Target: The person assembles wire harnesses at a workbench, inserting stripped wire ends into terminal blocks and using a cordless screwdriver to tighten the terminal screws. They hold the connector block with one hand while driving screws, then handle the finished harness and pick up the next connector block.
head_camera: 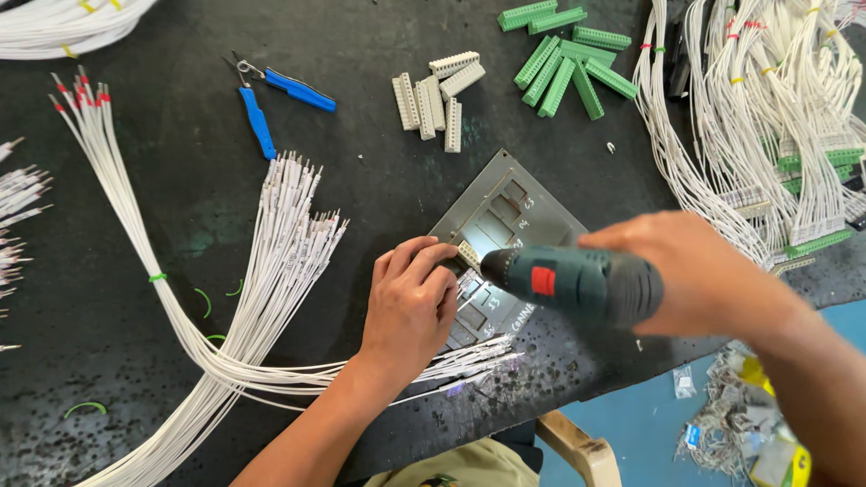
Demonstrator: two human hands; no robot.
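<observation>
- The fingers (424,257) of the left hand (410,302) are curled down and pinch a small pale connector block (468,255) against the grey slotted plate (505,212); thumb and forefinger close on it, the rest folded in.
- The right hand (699,271) is wrapped tight around the body of a dark green power screwdriver (577,284) with a red patch on its side; its nose points at the connector block, just beside the left fingertips. Whether the tip touches the block cannot be told.
- The grey plate lies tilted near the front edge of the tabletop (180,180), right of its middle, with rows of rectangular slots.
- A fan of white wires (271,261) with metal tips runs from the front left corner up toward the middle; some strands pass under the left wrist.
- Further back lie a heap of white connector blocks (437,99) and, nearer the back edge, a heap of green connector blocks (564,63).
- Blue-handled pliers (271,99) rest left of the white blocks.
- Bundled wire harnesses (767,126) cover the back right corner.
</observation>
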